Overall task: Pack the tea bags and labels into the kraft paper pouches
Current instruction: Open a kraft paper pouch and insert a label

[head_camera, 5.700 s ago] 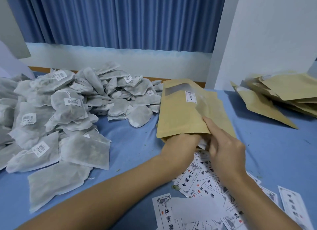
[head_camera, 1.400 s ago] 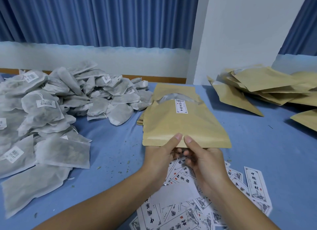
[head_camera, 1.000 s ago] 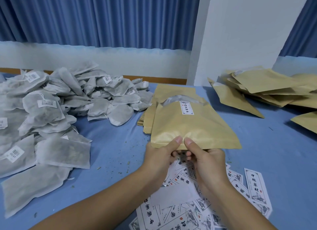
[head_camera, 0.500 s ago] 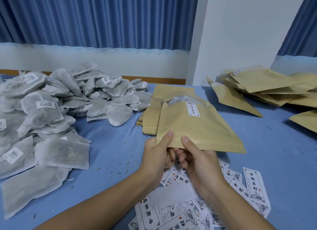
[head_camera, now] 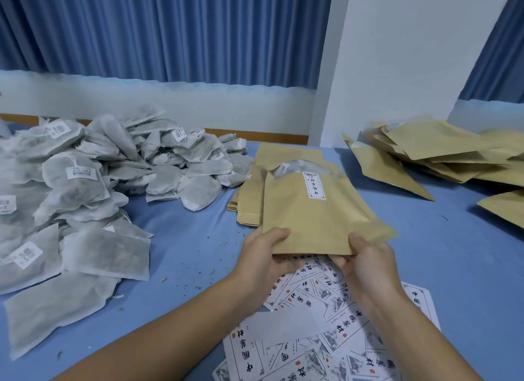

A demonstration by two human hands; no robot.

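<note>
Flat tan kraft paper pouch at frame centre, long axis running up-frame, windowed end and white label strip farthest; left hand and right hand pinch its near corners.

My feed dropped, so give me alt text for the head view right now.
Both hands, left hand and right hand, hold a filled kraft pouch by its near edge above scattered printed labels. A heap of tea bags lies left on the blue table; packed pouches pile up at right.
</note>
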